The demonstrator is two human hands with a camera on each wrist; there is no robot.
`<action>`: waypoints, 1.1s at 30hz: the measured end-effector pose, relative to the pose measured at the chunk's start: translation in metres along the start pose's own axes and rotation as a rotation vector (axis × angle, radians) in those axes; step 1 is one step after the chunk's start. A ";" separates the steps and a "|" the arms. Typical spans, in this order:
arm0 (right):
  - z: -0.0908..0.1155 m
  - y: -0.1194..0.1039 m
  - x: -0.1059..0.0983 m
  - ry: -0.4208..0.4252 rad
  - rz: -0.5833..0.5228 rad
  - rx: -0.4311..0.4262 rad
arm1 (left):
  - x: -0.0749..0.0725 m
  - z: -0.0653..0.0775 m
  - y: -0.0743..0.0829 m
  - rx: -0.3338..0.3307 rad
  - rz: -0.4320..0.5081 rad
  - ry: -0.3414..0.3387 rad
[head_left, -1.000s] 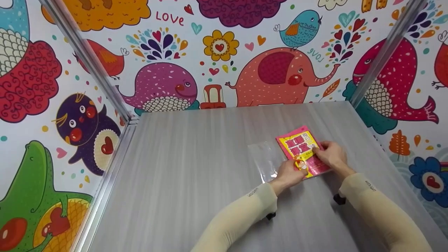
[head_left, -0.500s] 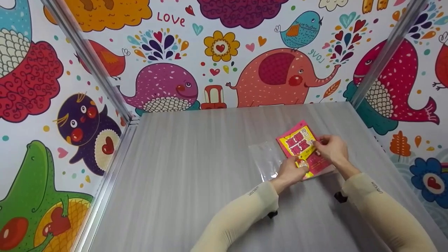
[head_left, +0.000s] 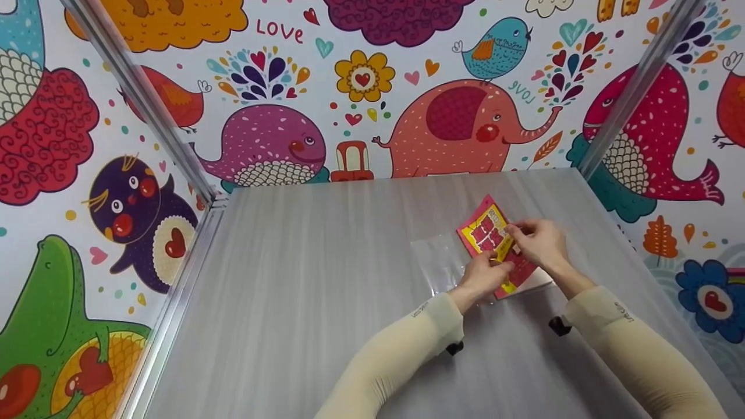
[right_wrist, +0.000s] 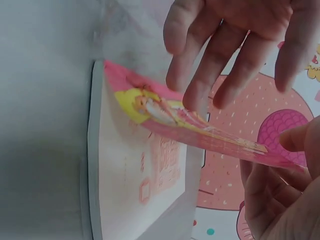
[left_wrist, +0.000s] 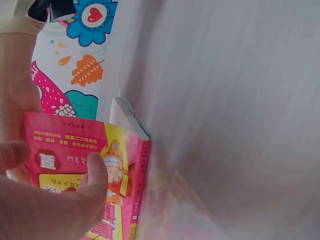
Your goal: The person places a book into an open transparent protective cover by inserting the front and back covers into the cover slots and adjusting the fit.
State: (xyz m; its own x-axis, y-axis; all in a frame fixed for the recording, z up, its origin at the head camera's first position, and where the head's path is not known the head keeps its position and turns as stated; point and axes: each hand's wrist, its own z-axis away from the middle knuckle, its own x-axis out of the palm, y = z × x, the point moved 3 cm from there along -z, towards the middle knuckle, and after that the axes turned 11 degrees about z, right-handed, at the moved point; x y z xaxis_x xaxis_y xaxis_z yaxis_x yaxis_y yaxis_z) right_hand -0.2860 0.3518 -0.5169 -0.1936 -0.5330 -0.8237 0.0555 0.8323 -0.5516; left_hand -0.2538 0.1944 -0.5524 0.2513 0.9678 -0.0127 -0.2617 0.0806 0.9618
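Observation:
A book with a pink and yellow cover lies on the grey table at the right. My right hand pinches the free edge of the front cover between thumb and fingers, holding it lifted and bent. Under the cover shows a white page with faint reddish print. My left hand is over the cover's near left part, by the spine; in the right wrist view its fingers are fairly straight and spread and grip nothing. The left thumb overlaps the cover in the left wrist view.
A clear plastic sleeve lies flat just left of the book, partly behind the left hand. The grey table meets cartoon-printed walls at the back and sides, with metal frame posts at the corners.
The right hand has lifted the front cover and moved it up and leftward, so the white page beneath now shows. The left hand has loosened from the cover, its fingers now more spread.

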 end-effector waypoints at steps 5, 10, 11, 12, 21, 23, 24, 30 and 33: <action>-0.001 -0.006 0.002 0.024 -0.027 -0.043 | 0.000 -0.002 0.003 0.004 0.051 0.016; 0.000 -0.008 0.006 -0.035 -0.086 -0.006 | 0.000 -0.003 0.004 0.011 0.067 0.035; 0.001 -0.009 0.008 -0.045 -0.109 0.003 | 0.000 -0.003 0.004 0.013 0.074 0.036; 0.001 -0.008 0.009 -0.054 -0.134 0.014 | -0.001 -0.003 0.005 0.012 0.084 0.036; 0.003 -0.005 0.023 -0.127 -0.302 0.094 | -0.003 -0.006 0.004 0.057 0.059 0.062; 0.003 -0.004 0.025 -0.139 -0.313 0.083 | -0.003 -0.006 0.004 0.073 0.074 0.061; 0.003 -0.004 0.025 -0.143 -0.319 0.076 | -0.003 -0.006 0.004 0.080 0.085 0.059; 0.003 -0.002 0.031 -0.146 -0.305 0.015 | -0.003 -0.005 0.001 0.096 0.137 0.041; 0.003 -0.001 0.036 -0.156 -0.286 0.001 | -0.005 -0.005 0.000 0.097 0.162 0.029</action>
State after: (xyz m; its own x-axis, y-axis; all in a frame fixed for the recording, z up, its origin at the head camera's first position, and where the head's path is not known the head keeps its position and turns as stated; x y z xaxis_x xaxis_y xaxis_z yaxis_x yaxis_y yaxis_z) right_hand -0.2899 0.3314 -0.5461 -0.0491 -0.7622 -0.6455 0.0210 0.6453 -0.7636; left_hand -0.2596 0.1902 -0.5538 0.1862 0.9728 0.1380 -0.2055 -0.0988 0.9736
